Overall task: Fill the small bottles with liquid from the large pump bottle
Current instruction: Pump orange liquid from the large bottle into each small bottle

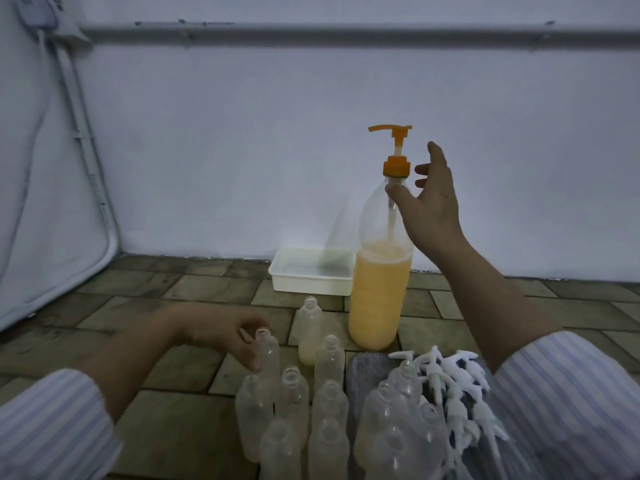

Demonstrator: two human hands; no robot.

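A tall clear pump bottle (380, 289) stands on the tiled floor, about half full of orange liquid, with an orange pump head (394, 133). My right hand (429, 202) is open beside its neck, thumb touching the shoulder, fingers spread. Several small frosted bottles (294, 396) stand uncapped in front of me. One small bottle (310, 336) beside the big bottle's base holds a little pale liquid. My left hand (225, 332) is at the neck of another small empty bottle (267, 355), fingers curled around its top.
A white shallow tray (311, 277) sits against the wall behind the bottles. Several white spray pump caps (457, 386) lie in a pile at the right on a grey cloth. A white wall rises close behind, with a pipe along it.
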